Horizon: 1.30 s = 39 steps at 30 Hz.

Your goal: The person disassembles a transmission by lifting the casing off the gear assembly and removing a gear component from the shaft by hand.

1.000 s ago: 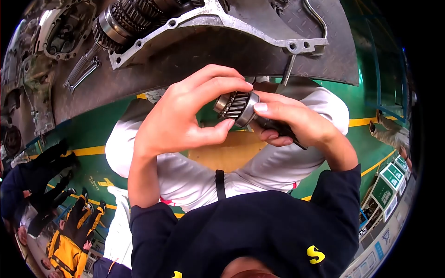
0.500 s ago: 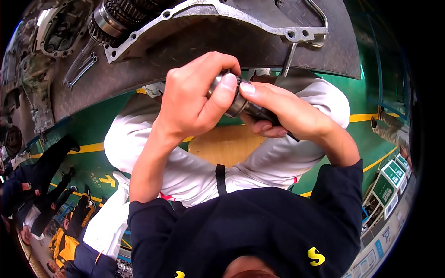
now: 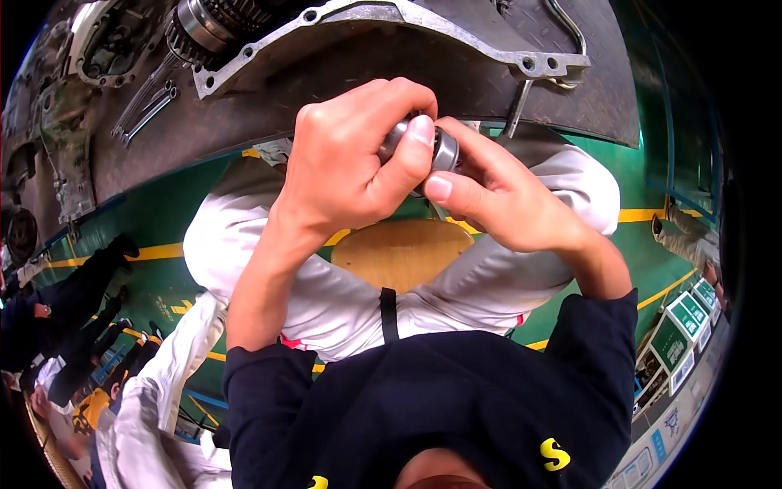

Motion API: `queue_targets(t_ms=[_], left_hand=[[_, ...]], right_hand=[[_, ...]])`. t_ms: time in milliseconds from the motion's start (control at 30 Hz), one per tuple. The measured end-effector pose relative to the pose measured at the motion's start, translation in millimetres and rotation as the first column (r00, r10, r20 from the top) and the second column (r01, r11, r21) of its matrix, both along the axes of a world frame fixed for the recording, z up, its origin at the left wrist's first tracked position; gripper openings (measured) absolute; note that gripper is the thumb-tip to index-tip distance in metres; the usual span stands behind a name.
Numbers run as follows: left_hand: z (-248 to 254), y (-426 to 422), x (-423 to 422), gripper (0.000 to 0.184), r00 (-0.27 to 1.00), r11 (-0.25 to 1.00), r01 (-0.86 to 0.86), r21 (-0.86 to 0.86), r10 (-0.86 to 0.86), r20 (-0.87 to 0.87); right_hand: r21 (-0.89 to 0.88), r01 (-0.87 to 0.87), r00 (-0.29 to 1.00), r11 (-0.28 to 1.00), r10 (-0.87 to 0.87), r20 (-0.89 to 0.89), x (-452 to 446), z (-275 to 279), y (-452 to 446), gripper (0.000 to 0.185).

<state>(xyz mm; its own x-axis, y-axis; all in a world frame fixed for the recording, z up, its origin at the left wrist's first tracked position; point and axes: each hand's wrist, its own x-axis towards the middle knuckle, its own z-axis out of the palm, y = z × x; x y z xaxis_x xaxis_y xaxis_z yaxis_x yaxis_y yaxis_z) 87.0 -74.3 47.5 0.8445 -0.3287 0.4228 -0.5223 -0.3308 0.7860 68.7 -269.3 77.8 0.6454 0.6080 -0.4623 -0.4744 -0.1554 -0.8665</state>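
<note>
My left hand (image 3: 354, 159) is closed around a short grey metal shaft part (image 3: 446, 151) with ring-shaped collars. The thumb presses along its near side. My right hand (image 3: 521, 200) curls round the other end, its thumb below the bright ring and its fingers behind it. Much of the part is hidden by both hands. It is held over my lap, just off the table's near edge. A curved metal casting (image 3: 269, 47) with bolt holes lies on the table beyond my hands.
The dark metal table (image 3: 599, 106) carries a shaft with stacked gears (image 3: 202, 24), wrenches (image 3: 151, 114), a bent metal bar (image 3: 518, 106) and a housing (image 3: 114, 53) at the left. A wooden stool (image 3: 399, 254) shows between my legs. People stand at the left; boxes (image 3: 674, 334) at the right.
The metal part has turned so its dark, narrow end no longer shows below my right hand. My right hand has shifted its grip, its thumb now lower on the part.
</note>
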Motion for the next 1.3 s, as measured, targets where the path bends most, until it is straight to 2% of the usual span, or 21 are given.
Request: queue_targets(t_ms=[33, 200, 267, 400, 467, 567, 667, 733, 767, 800, 833, 867, 900, 933, 967, 1067, 1100, 1133, 1167, 1267, 1300], left_hand=[[3.7, 2.6, -2.0, 0.022, 0.999, 0.999, 0.025, 0.044, -0.023, -0.037], [4.3, 0.8, -1.8, 0.022, 0.999, 0.999, 0.022, 0.042, -0.02, -0.045], [5.1, 0.1, -3.0, 0.022, 0.999, 0.999, 0.015, 0.048, -0.013, -0.047], [7.5, -1.0, -3.5, 0.021, 0.998, 0.998, 0.014, 0.06, -0.011, -0.06], [9.0, -1.2, -3.4, 0.021, 0.998, 0.997, 0.009, 0.076, -0.005, -0.063], [0.3, -0.9, -3.5, 0.018, 0.999, 0.996, 0.032, 0.078, -0.034, 0.027], [-10.5, -1.0, -7.4, 0.017, 0.995, 0.993, 0.097, 0.064, -0.097, -0.008], [-11.0, 1.9, -6.5, 0.033, 0.98, 0.978, 0.196, 0.071, -0.197, 0.006], [-8.5, 5.2, -4.0, 0.04, 0.984, 0.984, 0.175, 0.028, -0.176, 0.019], [-5.3, 11.1, -2.5, 0.048, 0.988, 0.988, 0.153, -0.016, -0.153, 0.026], [-2.1, 23.1, -1.1, 0.057, 0.989, 0.989, 0.149, -0.015, -0.149, -0.001], [6.3, 31.3, 0.0, 0.047, 0.994, 0.992, 0.109, -0.058, -0.108, 0.015], [10.1, 41.3, 1.1, 0.039, 0.997, 0.998, 0.055, -0.003, -0.055, 0.062], [13.3, 49.3, 2.5, 0.032, 0.994, 0.999, -0.001, 0.053, -0.005, 0.111], [15.6, 53.3, 2.5, 0.029, 0.991, 0.995, -0.071, 0.063, 0.064, 0.116], [20.1, 61.8, 2.6, 0.024, 0.961, 0.971, -0.228, 0.066, 0.214, 0.173], [18.9, 63.6, 4.2, 0.017, 0.942, 0.959, -0.284, 0.02, 0.275, 0.191], [18.3, 65.4, 6.8, 0.01, 0.922, 0.944, -0.328, -0.027, 0.326, 0.209], [18.6, 67.0, 9.0, 0.008, 0.905, 0.932, -0.361, -0.043, 0.361, 0.228], [19.1, 73.4, 13.1, 0.008, 0.861, 0.895, -0.444, -0.029, 0.436, 0.264], [19.0, 74.8, 13.8, 0.008, 0.853, 0.887, -0.461, -0.043, 0.455, 0.256]], right_hand=[[0.021, 0.005, 1.0, 1.0, -0.004, -0.014, -0.1, -0.9, -0.2, 0.045], [0.008, 0.005, 1.0, 1.0, -0.005, 0.025, -3.4, -3.7, 0.1, 0.046], [0.016, 0.043, 0.988, 0.999, -0.045, 0.144, -7.9, -9.3, 1.0, 0.046], [-0.006, 0.05, 0.978, 0.999, -0.048, 0.202, -11.2, -13.5, 1.7, 0.045], [0.016, 0.087, 0.948, 0.996, -0.088, 0.307, -15.1, -16.3, 3.8, 0.045], [-0.071, 0.044, 0.94, 0.997, -0.017, 0.34, -14.2, -15.8, 0.6, 0.044], [-0.124, 0.039, 0.931, 0.992, 0.009, 0.364, -13.8, -24.4, -5.3, 0.047], [-0.169, 0.025, 0.915, 0.985, 0.046, 0.4, -11.7, -25.7, -13.7, 0.05], [-0.279, 0.001, 0.91, 0.96, 0.115, 0.398, -8.4, -23.4, -22.0, 0.055], [-0.293, 0.012, 0.907, 0.956, 0.113, 0.407, -8.5, -23.4, -29.7, 0.055], [-0.239, 0.051, 0.851, 0.97, 0.083, 0.518, -9.3, -27.0, -37.2, 0.057], [-0.176, 0.077, 0.779, 0.981, 0.051, 0.624, -9.0, -31.9, -45.7, 0.059], [-0.161, 0.133, 0.698, 0.978, 0.023, 0.715, -11.9, -39.3, -59.7, 0.07], [-0.046, 0.156, 0.612, 0.987, -0.06, 0.788, -10.0, -45.8, -74.3, 0.08], [0.137, 0.303, 0.602, 0.943, -0.301, 0.74, -20.0, -63.5, -91.1, 0.086], [0.501, 0.355, 0.674, 0.789, -0.588, 0.448, 3.2, -30.6, -102.0, 0.062], [0.445, 0.534, 0.494, 0.719, -0.692, 0.526, 15.5, -17.5, -92.3, 0.058], [0.364, 0.587, 0.476, 0.723, -0.672, 0.567, 29.6, -4.5, -95.3, 0.05], [0.236, 0.741, 0.406, 0.629, -0.699, 0.588, 47.4, 1.5, -97.1, 0.045], [-0.133, 0.799, 0.484, 0.586, -0.497, 0.72, 96.2, 3.4, -103.0, 0.04], [-0.155, 0.806, 0.397, 0.572, -0.327, 0.857, 116.5, -17.1, -113.8, 0.042]])
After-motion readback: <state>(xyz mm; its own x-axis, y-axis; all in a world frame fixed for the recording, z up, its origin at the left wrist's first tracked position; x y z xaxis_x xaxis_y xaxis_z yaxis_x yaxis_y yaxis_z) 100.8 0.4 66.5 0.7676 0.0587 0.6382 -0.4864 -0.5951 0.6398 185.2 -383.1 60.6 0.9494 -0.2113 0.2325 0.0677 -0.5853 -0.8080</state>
